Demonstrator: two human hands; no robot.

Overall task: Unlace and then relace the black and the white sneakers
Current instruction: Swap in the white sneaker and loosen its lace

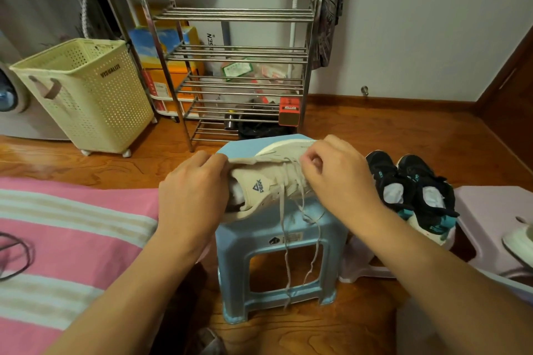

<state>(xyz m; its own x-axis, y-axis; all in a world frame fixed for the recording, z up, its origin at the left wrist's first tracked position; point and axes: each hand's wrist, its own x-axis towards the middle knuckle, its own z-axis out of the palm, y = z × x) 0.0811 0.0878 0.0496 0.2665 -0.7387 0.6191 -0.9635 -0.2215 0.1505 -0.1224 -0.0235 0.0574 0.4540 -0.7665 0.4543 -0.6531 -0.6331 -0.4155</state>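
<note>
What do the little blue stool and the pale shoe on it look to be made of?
Blue stool: moulded plastic, seemingly; smooth, faintly glossy, with rounded one-piece legs. White sneaker: matte upper, probably fabric or suede-like; the blur leaves it open. Its laces look like flat woven cord.

A white sneaker lies tilted on its side on a blue stool, heel toward the stool's left edge. The left hand holds the heel, fingers curled over it. The right hand pinches the laces over the tongue; loose ends hang down past the stool's front edge. Two black sneakers sit just right of the stool.
</note>
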